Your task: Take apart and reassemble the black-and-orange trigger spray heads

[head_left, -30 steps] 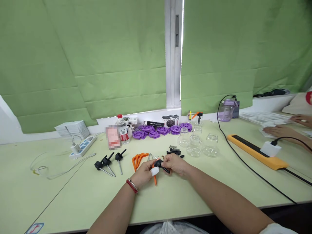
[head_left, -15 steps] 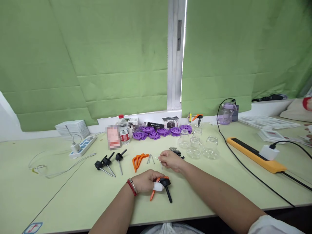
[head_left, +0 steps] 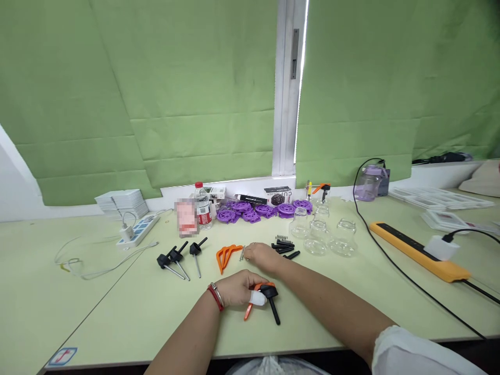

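Note:
My left hand (head_left: 236, 289), with a white wrap on its thumb, is closed around a black knob-shaped part (head_left: 269, 291) with a black stem and an orange lever (head_left: 249, 311) beside it. My right hand (head_left: 262, 257) reaches forward, fingers pressed together at the thin metal pins (head_left: 242, 253); what lies between its fingertips is hidden. Several loose orange levers (head_left: 226, 255) rest just left of the pins. Right of that hand are black rods (head_left: 283, 247) and small springs (head_left: 281, 237). More black knobs with metal rods (head_left: 177, 255) lie farther left.
Clear glass jars (head_left: 317, 239) stand at the right, before purple discs (head_left: 253, 211). A bottle (head_left: 203, 208) is at the back. A yellow power strip (head_left: 414, 250) and black cable (head_left: 390, 260) lie right; a white power strip (head_left: 140, 232) lies left.
My right hand has moved left from beside the springs to the metal pins; the pin seen in its fingers before is no longer visible there. My left hand keeps its hold.

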A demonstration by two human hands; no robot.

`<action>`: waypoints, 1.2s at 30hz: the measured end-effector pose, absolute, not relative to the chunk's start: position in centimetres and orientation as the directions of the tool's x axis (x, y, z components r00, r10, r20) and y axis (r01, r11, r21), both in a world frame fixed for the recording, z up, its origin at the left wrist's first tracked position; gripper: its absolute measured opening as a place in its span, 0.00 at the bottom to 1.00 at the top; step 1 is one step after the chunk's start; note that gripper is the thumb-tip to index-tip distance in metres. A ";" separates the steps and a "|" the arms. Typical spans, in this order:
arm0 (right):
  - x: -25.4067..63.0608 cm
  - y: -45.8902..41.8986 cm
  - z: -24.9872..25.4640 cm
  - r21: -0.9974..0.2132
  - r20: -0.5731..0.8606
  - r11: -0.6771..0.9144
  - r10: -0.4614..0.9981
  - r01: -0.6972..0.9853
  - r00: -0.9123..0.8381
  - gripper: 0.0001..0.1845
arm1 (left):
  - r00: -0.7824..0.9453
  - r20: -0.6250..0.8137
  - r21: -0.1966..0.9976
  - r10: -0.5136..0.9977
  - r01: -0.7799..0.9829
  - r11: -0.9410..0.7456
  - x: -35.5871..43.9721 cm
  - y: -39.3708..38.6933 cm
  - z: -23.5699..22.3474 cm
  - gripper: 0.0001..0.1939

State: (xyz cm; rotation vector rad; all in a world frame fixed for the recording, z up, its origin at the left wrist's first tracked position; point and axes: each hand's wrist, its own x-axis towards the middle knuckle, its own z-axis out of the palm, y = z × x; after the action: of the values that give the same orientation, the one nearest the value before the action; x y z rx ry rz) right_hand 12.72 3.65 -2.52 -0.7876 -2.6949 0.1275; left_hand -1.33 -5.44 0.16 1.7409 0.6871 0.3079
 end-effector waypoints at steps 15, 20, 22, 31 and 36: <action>16.1 -1.1 -0.5 -0.996 -0.031 0.020 0.856 0.092 -0.517 0.22 | 0.358 0.076 0.953 0.930 0.249 -0.174 -1.6 -3.9 -0.1 0.23; 17.2 -0.8 0.2 -0.986 -0.002 -0.044 0.967 -0.158 -0.253 0.16 | 0.055 0.223 0.912 0.973 0.340 -0.228 -3.2 -2.7 -0.2 0.21; 17.8 -0.5 0.6 -0.960 -0.016 -0.054 0.990 -0.275 -0.138 0.14 | -0.267 0.241 0.874 0.933 0.478 -0.089 -4.9 -2.0 -0.4 0.22; 17.5 -1.3 0.1 -0.965 -0.024 -0.069 0.984 -0.254 -0.175 0.16 | -0.497 0.038 0.539 0.867 0.740 0.402 -7.5 -0.8 -0.8 0.18; 16.9 -1.4 -0.6 -0.982 -0.006 -0.044 0.979 -0.183 -0.203 0.15 | -0.438 0.050 0.462 0.898 0.807 0.368 -6.6 -1.0 -0.7 0.13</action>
State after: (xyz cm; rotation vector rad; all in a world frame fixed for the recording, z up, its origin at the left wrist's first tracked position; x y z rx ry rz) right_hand 16.93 -1.39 -0.62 -0.9837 -1.1997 1.4575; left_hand -6.58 -0.99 -0.71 1.5309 2.4169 0.6321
